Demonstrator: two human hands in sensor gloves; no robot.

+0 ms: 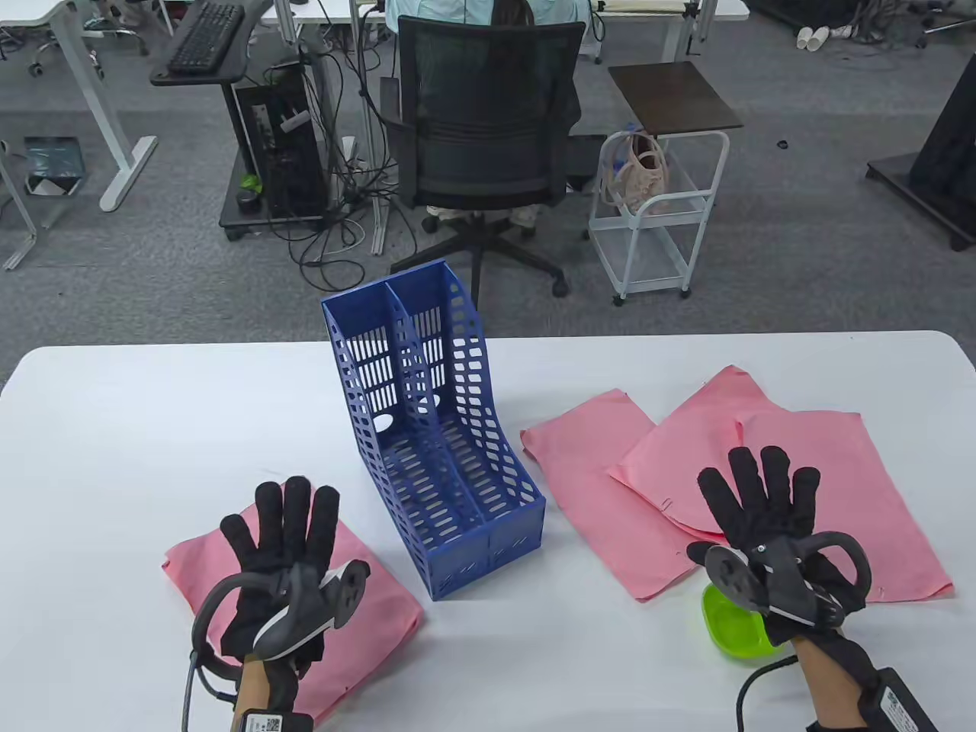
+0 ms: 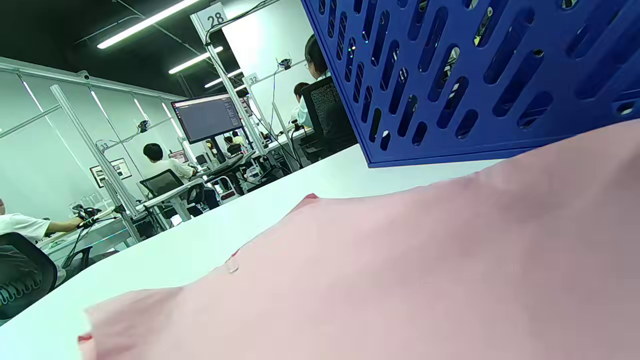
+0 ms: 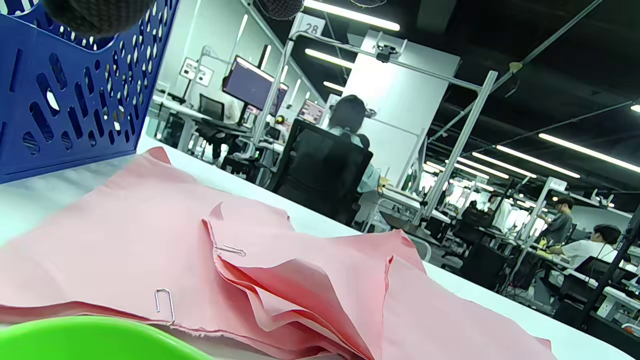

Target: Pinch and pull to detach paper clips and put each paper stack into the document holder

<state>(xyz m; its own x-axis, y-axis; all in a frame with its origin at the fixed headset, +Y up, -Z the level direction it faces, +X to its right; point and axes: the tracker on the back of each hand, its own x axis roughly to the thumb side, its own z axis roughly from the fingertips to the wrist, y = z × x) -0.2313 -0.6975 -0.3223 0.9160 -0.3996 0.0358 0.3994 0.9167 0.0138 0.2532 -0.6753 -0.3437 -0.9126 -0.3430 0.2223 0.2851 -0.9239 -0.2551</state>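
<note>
Both hands were flat out with nothing in them. The left hand [image 1: 278, 557] hovered with its fingers [image 1: 293, 507] spread straight over the pink paper stack [image 1: 366, 602] at the near left of the white surface [image 1: 152, 427]. The right hand [image 1: 762, 526] had its fingers straight too, spread over the overlapping pink stacks [image 1: 839, 488] on the right; whether they touched the paper, I honestly couldn't tell from above. The blue document holder [image 1: 438, 442] stood upright between the two piles, both slots empty. A lime green bowl [image 1: 736, 625] sat just under the right wrist. From the right wrist view, a paper clip [image 3: 165, 302] gripped the near edge of one stack and another clip [image 3: 231, 250] sat further back.
</note>
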